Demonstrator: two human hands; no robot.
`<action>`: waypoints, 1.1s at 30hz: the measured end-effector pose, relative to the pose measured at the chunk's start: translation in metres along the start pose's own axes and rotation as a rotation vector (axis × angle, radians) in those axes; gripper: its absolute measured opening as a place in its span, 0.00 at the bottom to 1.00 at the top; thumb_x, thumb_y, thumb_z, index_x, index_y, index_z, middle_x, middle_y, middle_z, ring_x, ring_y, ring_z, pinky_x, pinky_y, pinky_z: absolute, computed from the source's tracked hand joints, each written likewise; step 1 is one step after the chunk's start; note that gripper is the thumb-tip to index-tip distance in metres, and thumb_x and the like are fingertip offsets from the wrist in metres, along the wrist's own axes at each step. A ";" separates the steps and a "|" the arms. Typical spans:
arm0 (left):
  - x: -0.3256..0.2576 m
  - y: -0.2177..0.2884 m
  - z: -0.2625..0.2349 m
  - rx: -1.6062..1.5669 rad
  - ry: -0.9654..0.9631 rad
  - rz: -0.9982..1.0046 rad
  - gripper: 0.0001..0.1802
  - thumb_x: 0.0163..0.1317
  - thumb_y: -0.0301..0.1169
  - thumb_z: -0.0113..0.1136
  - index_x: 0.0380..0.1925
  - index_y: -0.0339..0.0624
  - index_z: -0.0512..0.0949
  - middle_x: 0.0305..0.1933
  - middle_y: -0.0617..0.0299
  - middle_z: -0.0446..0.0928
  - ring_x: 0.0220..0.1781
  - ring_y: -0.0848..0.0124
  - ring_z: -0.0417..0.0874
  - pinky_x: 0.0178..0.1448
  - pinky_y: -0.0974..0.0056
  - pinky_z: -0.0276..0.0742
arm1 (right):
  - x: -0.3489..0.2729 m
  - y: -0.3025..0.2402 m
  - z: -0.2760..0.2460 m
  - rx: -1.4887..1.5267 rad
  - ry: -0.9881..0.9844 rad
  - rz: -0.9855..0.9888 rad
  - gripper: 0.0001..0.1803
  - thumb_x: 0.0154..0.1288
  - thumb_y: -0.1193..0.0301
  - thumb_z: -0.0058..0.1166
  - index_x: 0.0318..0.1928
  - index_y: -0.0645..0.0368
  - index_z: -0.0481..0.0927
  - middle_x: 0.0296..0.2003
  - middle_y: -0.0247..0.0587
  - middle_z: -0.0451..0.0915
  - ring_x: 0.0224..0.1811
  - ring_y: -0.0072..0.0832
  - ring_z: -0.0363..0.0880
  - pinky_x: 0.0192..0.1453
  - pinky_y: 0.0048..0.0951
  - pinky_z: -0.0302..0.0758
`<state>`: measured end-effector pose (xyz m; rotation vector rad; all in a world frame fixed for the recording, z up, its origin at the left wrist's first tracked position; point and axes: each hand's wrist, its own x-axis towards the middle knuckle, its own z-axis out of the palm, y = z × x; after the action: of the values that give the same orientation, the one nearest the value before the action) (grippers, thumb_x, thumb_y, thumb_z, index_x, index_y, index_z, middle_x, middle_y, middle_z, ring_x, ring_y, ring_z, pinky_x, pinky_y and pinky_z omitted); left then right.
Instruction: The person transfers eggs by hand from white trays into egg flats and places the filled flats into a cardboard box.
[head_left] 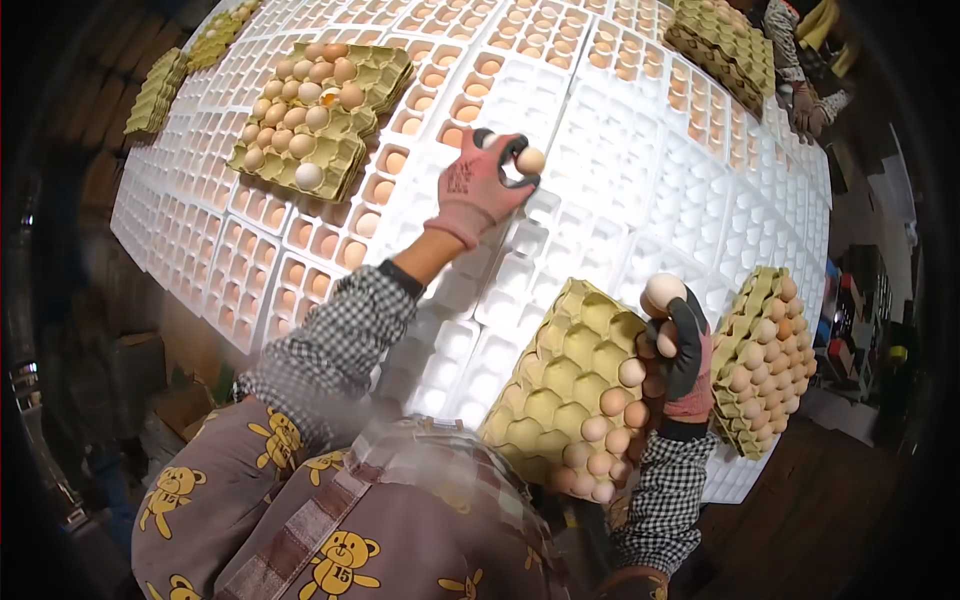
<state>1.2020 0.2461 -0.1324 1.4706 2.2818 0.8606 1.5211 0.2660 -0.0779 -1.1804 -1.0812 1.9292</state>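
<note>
The left hand (478, 185), in a pink and black glove, is reaching out over the big white worktop (640, 190) made of plastic egg trays. Its fingers are curling round 2 eggs: one brown egg (531, 160) is sitting at the fingertips, and a white egg (489, 140) is peeking out just behind the thumb. The tray pockets right under this hand are bare; the pockets just to its left and above it are holding brown eggs.

The right hand (680, 355), w/ the same kind of glove, is closing on a pale egg (664, 292) up at its fingertips, and more eggs are tucked in its palm. It is touching the right edge of a yellow-green paper egg carton (560, 385), which is tilting and has eggs (605, 440) along the side next to the hand. Just right of this hand, another carton stack (765, 360) is full of brown eggs. Far up-left of the left hand, a third carton (320, 115) is holding eggs too.
</note>
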 end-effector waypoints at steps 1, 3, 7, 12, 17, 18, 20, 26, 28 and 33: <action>0.022 -0.014 0.000 0.141 0.048 -0.018 0.32 0.48 0.46 0.74 0.56 0.61 0.78 0.57 0.49 0.71 0.52 0.54 0.82 0.54 0.56 0.81 | 0.013 -0.004 0.015 -0.107 0.004 0.007 0.18 0.69 0.67 0.58 0.55 0.65 0.80 0.26 0.28 0.76 0.22 0.14 0.67 0.28 0.16 0.65; 0.045 -0.049 0.003 0.281 -0.147 0.062 0.28 0.53 0.47 0.70 0.56 0.67 0.78 0.58 0.49 0.70 0.53 0.52 0.81 0.53 0.55 0.81 | 0.060 0.007 0.055 -0.347 0.042 -0.024 0.21 0.61 0.68 0.66 0.53 0.63 0.81 0.30 0.30 0.77 0.28 0.19 0.75 0.34 0.20 0.72; 0.067 -0.076 0.024 0.458 -0.266 0.092 0.24 0.60 0.44 0.64 0.58 0.69 0.77 0.55 0.58 0.75 0.54 0.57 0.82 0.52 0.54 0.80 | 0.155 0.033 0.096 -0.909 0.152 -0.606 0.27 0.48 0.65 0.73 0.52 0.49 0.84 0.47 0.40 0.78 0.49 0.34 0.79 0.51 0.36 0.77; 0.103 -0.080 0.034 0.074 0.043 0.165 0.28 0.58 0.40 0.65 0.60 0.56 0.75 0.61 0.57 0.72 0.63 0.57 0.74 0.67 0.52 0.68 | 0.237 0.019 0.159 -1.401 0.167 -0.317 0.30 0.45 0.55 0.74 0.53 0.41 0.82 0.59 0.40 0.70 0.54 0.39 0.80 0.54 0.38 0.79; 0.098 -0.101 0.057 0.267 0.066 0.261 0.23 0.55 0.36 0.65 0.54 0.51 0.79 0.63 0.58 0.73 0.67 0.56 0.70 0.74 0.50 0.59 | 0.294 0.046 0.155 -1.527 0.018 -0.445 0.27 0.57 0.54 0.64 0.59 0.38 0.79 0.63 0.37 0.71 0.57 0.37 0.80 0.56 0.38 0.78; 0.098 -0.097 0.057 0.206 0.112 0.271 0.21 0.54 0.36 0.66 0.50 0.50 0.80 0.62 0.58 0.74 0.66 0.55 0.70 0.72 0.50 0.61 | 0.301 0.038 0.155 -1.395 0.024 -0.421 0.26 0.58 0.56 0.63 0.58 0.39 0.81 0.59 0.36 0.76 0.55 0.37 0.81 0.56 0.37 0.78; 0.097 -0.093 0.053 0.214 0.106 0.252 0.21 0.54 0.36 0.66 0.50 0.50 0.80 0.61 0.58 0.74 0.65 0.56 0.71 0.72 0.50 0.61 | 0.329 0.029 0.155 -1.002 0.061 -0.404 0.21 0.60 0.58 0.61 0.54 0.44 0.84 0.45 0.37 0.86 0.50 0.40 0.84 0.55 0.35 0.78; 0.097 -0.088 0.054 0.229 0.102 0.225 0.20 0.53 0.36 0.65 0.48 0.48 0.79 0.56 0.58 0.76 0.64 0.57 0.71 0.69 0.50 0.64 | 0.401 0.027 0.165 -0.987 0.355 -0.567 0.19 0.57 0.59 0.65 0.49 0.49 0.85 0.47 0.44 0.82 0.50 0.42 0.81 0.55 0.39 0.77; 0.096 -0.089 0.056 0.246 0.111 0.232 0.20 0.53 0.36 0.65 0.48 0.48 0.79 0.55 0.58 0.76 0.64 0.57 0.71 0.69 0.50 0.64 | 0.410 0.036 0.164 -0.969 0.414 -0.670 0.21 0.56 0.60 0.67 0.50 0.47 0.84 0.49 0.45 0.79 0.51 0.43 0.79 0.55 0.40 0.76; 0.098 -0.088 0.057 0.259 0.108 0.242 0.21 0.52 0.36 0.66 0.48 0.48 0.79 0.55 0.57 0.76 0.64 0.56 0.71 0.69 0.50 0.64 | 0.415 0.044 0.159 -1.098 0.337 -0.637 0.32 0.56 0.54 0.65 0.62 0.42 0.76 0.58 0.40 0.75 0.64 0.43 0.69 0.67 0.48 0.64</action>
<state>1.1265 0.3261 -0.2241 1.8859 2.4007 0.7445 1.2049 0.5359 -0.2398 -1.3454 -2.0745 0.5516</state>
